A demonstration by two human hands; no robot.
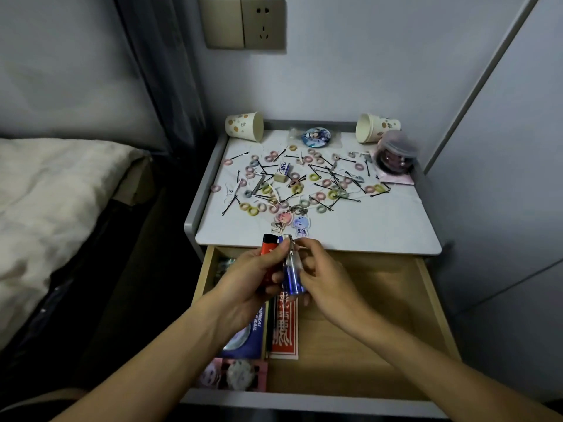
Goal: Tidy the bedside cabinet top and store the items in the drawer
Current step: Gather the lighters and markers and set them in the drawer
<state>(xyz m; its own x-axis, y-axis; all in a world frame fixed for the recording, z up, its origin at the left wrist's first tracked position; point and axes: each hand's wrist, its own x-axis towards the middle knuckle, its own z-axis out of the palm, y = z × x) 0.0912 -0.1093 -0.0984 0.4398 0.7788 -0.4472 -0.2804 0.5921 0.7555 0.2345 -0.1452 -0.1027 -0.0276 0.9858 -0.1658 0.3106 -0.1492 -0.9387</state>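
Over the open wooden drawer (380,306), my left hand (243,278) grips a red lighter (268,246), its thumb also resting on a blue lighter (293,277). My right hand (323,272) pinches the blue lighter from the right side. The two lighters stand side by side, upright. Behind them, the white cabinet top (365,226) is strewn with several small hair rings, black hairpins, an eraser (281,177) and two cartoon keychains (291,222) close to its front edge.
Two paper cups (243,126) (376,127) lie tipped at the back corners, a round badge (316,137) between them, a pink jar (396,156) at right. The drawer's left side holds a red card box (285,327), a blue packet and pink packaging. A bed is at left.
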